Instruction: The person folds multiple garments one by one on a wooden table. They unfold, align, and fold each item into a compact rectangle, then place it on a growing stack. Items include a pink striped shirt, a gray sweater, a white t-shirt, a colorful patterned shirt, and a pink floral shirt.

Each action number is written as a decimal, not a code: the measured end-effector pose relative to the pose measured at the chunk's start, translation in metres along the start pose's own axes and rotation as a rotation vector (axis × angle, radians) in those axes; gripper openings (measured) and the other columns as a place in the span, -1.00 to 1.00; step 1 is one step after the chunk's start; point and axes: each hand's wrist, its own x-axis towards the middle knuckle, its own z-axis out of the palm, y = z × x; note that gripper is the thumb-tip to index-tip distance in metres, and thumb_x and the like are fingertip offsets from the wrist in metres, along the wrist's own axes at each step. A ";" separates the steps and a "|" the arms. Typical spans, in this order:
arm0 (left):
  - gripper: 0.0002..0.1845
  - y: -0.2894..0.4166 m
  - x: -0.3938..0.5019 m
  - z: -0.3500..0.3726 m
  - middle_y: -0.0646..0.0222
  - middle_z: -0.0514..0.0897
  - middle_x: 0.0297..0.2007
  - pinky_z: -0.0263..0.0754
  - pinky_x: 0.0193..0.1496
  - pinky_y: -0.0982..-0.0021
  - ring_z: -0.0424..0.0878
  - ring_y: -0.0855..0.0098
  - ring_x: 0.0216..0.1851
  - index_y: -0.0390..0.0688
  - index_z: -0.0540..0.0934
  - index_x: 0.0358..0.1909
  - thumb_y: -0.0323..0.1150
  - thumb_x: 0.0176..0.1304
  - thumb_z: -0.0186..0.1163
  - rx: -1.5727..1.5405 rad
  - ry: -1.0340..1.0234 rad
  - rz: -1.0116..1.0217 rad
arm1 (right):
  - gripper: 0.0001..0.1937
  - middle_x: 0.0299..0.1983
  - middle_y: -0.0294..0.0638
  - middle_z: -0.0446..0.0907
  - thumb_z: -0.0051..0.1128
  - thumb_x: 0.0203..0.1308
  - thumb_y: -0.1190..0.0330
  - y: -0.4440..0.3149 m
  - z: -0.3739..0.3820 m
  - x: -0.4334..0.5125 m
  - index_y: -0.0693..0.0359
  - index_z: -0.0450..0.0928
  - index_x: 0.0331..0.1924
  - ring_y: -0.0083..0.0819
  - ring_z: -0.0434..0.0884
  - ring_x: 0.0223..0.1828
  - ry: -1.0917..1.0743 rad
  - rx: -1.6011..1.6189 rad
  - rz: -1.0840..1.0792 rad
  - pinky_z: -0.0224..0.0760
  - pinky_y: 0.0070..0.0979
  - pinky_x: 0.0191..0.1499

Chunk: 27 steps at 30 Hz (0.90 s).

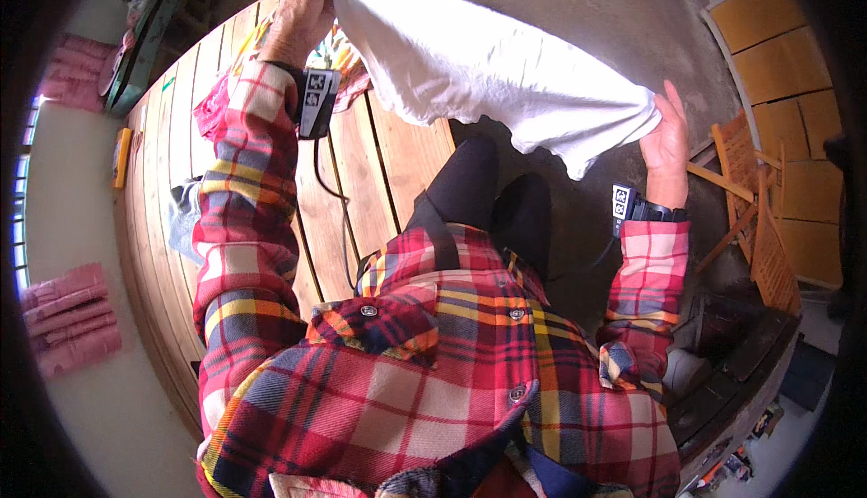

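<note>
A white cloth (467, 51) hangs stretched between my two hands, out in front of my body. My left hand (301, 14) pinches its upper left corner, above the slatted wooden platform (352, 166). At the other end, my right hand (667, 136) grips the gathered right corner over the dark floor. The cloth's lower edge is uneven and wavy. Behind my left wrist lies a heap of multicoloured patterned fabric (349, 58), partly hidden by the arm and the cloth. A bright pink cloth (213, 108) is beside my left forearm.
A grey cloth (184, 217) lies on the slats by my left elbow. To the right stand a folding wooden chair (738, 186) and a wall of orange-brown panels (779, 44). Dark wooden furniture (738, 362) is near my right elbow. Pink curtains (71, 315) hang at the left.
</note>
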 end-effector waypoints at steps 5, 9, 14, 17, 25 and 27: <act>-0.63 -0.022 0.001 0.016 0.09 0.50 -0.17 0.45 -0.19 0.37 0.50 0.31 -0.19 -0.23 0.41 0.01 -0.41 0.13 0.06 0.317 -0.133 -0.540 | -0.65 -0.11 -0.04 0.43 -0.11 0.14 0.55 -0.001 0.000 0.015 0.40 0.26 0.04 -0.35 0.45 -0.05 -0.220 -0.075 -0.008 0.29 -0.45 0.06; -0.73 -0.027 0.000 0.005 0.22 0.55 -0.28 0.47 -0.22 0.50 0.52 0.41 -0.28 -0.29 0.47 -0.10 -0.45 0.14 0.06 0.487 -0.105 -0.172 | -0.69 -0.16 -0.12 0.46 -0.08 0.14 0.54 -0.005 -0.013 0.005 0.36 0.33 0.00 -0.45 0.45 -0.10 -0.194 -0.333 -0.122 0.29 -0.55 0.01; -0.74 -0.006 -0.002 0.002 0.28 0.58 -0.35 0.45 -0.34 0.53 0.52 0.51 -0.38 -0.31 0.49 -0.15 -0.35 0.21 0.04 0.668 -0.091 -0.323 | -0.71 -0.18 -0.17 0.49 -0.02 0.08 0.57 -0.007 -0.020 -0.018 0.35 0.39 -0.06 -0.51 0.47 -0.18 -0.152 -0.643 -0.207 0.31 -0.65 -0.11; -0.73 0.003 -0.034 0.008 0.33 0.58 -0.39 0.41 -0.39 0.53 0.51 0.53 -0.41 -0.29 0.51 -0.20 -0.28 0.22 0.02 0.895 -0.170 -0.285 | -0.72 -0.19 -0.18 0.51 0.00 0.07 0.55 -0.003 -0.028 -0.048 0.35 0.42 -0.08 -0.52 0.49 -0.23 -0.131 -0.887 -0.262 0.32 -0.67 -0.19; -0.76 0.021 -0.192 -0.020 0.36 0.55 -0.29 0.36 -0.25 0.52 0.44 0.58 -0.30 -0.24 0.50 -0.12 -0.47 0.16 0.03 0.659 -0.525 -0.660 | -0.92 -0.08 -0.11 0.46 0.08 -0.03 0.53 -0.009 -0.082 -0.172 0.24 0.49 -0.39 -0.31 0.47 -0.08 -0.491 -1.424 -0.019 0.31 -0.47 -0.07; -0.69 0.014 -0.234 -0.024 0.31 0.56 -0.24 0.36 -0.10 0.48 0.46 0.51 -0.22 -0.27 0.47 -0.07 -0.49 0.10 0.08 0.595 -0.602 -0.905 | -0.90 0.06 -0.10 0.36 0.13 -0.11 0.57 0.000 -0.094 -0.201 0.26 0.43 -0.52 -0.19 0.35 0.09 -0.640 -1.438 -0.069 0.28 -0.36 0.03</act>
